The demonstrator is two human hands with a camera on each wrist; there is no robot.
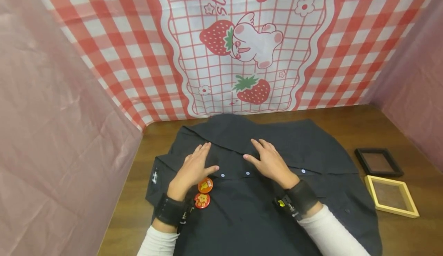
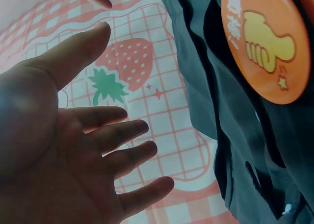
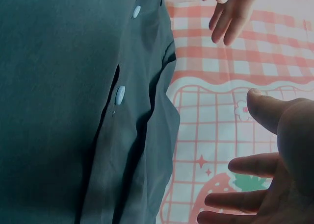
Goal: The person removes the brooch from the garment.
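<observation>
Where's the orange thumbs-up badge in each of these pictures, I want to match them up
Head: the orange badge is left of centre in the lower half, on the dark garment, just above a red badge.
Left wrist: the orange badge is large, upper right.
Right wrist: not in it.
Shared landmark: the lowest printed strawberry, near centre in head, above centre in left wrist, partly hidden at the bottom in right wrist.

you could pass between your left hand [image 1: 194, 165] and right hand [image 1: 271, 163] above the dark garment [image 1: 242, 213], but two badges [image 1: 205, 185] lie close beside the left, a checked cloth [image 1: 346, 64] blocks the far side, and two frames [image 1: 397, 211] (close together) lie at the right.
</observation>
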